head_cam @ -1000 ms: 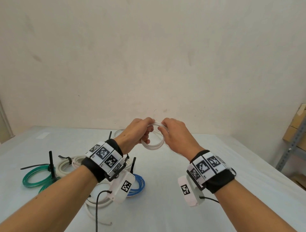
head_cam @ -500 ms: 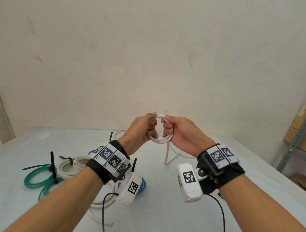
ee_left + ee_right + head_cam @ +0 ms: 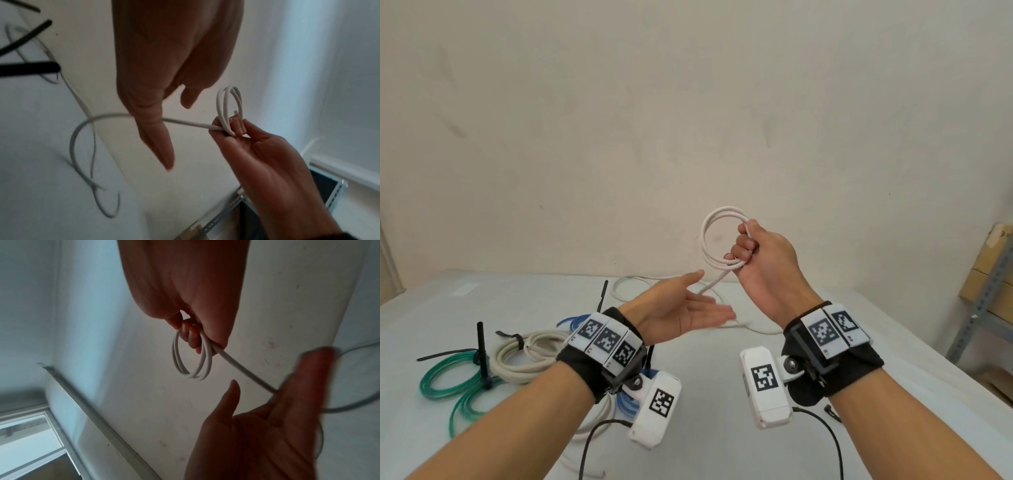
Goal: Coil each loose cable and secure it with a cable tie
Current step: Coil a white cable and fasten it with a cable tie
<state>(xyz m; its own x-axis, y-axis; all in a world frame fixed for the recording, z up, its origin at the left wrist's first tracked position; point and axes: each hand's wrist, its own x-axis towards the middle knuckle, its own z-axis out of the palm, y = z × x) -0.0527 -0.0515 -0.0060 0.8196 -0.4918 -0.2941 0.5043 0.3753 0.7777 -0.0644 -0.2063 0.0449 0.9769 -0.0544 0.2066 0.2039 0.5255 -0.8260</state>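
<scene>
My right hand (image 3: pixel 748 251) is raised above the table and grips a small coil of white cable (image 3: pixel 710 236), a few loops wide. In the right wrist view its fingers (image 3: pixel 191 335) curl round the loops of the coil (image 3: pixel 191 363). A loose tail (image 3: pixel 710 286) runs from the coil down to the table, past my left hand (image 3: pixel 697 308). That hand is open, palm up, fingers straight, just below and left of the coil; the left wrist view shows its fingers (image 3: pixel 158 138) in front of the tail (image 3: pixel 185 124), holding nothing.
At the left of the white table (image 3: pixel 722 452) lie tied coils: green (image 3: pixel 445 380), cream (image 3: pixel 524 356) and blue (image 3: pixel 571 323), with black cable ties (image 3: pixel 481 346) sticking up. More loose white cable (image 3: pixel 640 282) lies near the wall. A metal shelf with boxes (image 3: pixel 989 291) stands at right.
My left hand let go of the coil and dropped, opening palm up. My right hand lifted the coil up and to the right, holding it alone.
</scene>
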